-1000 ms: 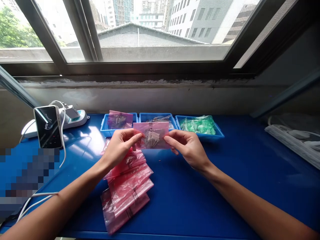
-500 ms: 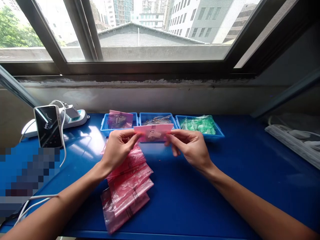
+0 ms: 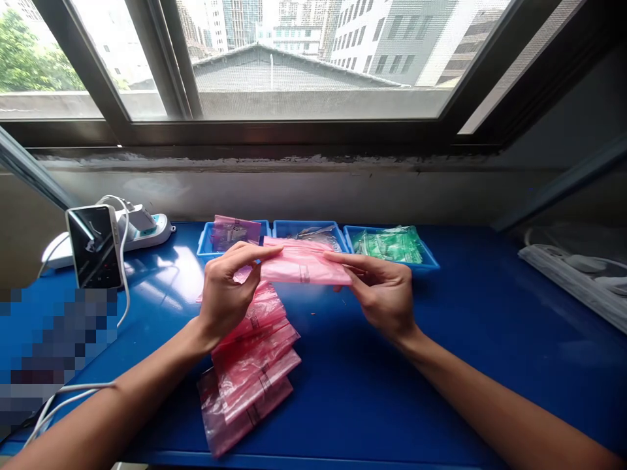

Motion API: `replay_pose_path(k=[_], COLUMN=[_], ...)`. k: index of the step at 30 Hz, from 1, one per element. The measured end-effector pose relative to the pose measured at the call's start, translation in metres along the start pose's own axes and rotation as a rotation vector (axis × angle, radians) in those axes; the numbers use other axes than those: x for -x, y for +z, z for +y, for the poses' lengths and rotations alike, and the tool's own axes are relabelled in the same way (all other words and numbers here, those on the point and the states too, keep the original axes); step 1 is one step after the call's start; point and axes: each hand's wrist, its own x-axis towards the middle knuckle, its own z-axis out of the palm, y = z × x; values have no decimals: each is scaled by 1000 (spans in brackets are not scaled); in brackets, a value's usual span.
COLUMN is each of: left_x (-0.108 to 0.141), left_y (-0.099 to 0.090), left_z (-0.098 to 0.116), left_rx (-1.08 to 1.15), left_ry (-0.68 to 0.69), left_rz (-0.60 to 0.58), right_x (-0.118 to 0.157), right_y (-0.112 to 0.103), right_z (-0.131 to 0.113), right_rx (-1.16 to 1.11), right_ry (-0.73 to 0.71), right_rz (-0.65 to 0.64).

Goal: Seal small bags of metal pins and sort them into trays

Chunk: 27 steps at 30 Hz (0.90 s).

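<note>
A pink plastic bag [image 3: 306,262] with a small dark print is stretched between my two hands above the blue table. My left hand [image 3: 228,290] pinches its left end, and my right hand [image 3: 382,294] pinches the right end. Below and beside my left hand lies an overlapping row of pink plastic bags [image 3: 255,365], its far end partly hidden by that hand. Just behind the held bag stands a blue tray [image 3: 343,236] with clear and greyish packets in it, partly covered from view.
A left blue tray [image 3: 202,243] holds a folded pink bag [image 3: 238,233]; a right one [image 3: 431,258] holds green bags [image 3: 389,244]. At the left are a phone [image 3: 95,248], a white power strip [image 3: 157,232] and cables. Another power strip [image 3: 573,281] lies at the right edge.
The pink bag has turned from a narrow, nearly upright strip to a wider face tilted toward me. My fingers have shifted along its ends; the trays and the bag row stay put.
</note>
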Motion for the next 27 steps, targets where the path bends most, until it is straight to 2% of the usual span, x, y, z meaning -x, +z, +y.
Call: replay_pose_path(k=[5,10,13,16,20,27], left_x=[-4,-10,-11,-10,-9,-2], left_y=[0,-2,-2,-2,-3,0], left_z=[2,-1,-2,-1,1,0], left_rx=[79,145,221,227,127,34], left_ry=[-294,-484,-561,-560,-495,-233], left_rz=[-106,-300,-338,-309,-255,-85], right_x=[-2,-5,-6,-6,-6,-7], right_y=[0,-1,-2,-1,0,2], right_z=[-3,0,2,2,4,1], right_rx=[-11,-17,-30,-28,-36,-87], right_ry=[110,264,295,280,266,201], right_rz=[-71,-158,-169,-166,-149,-71])
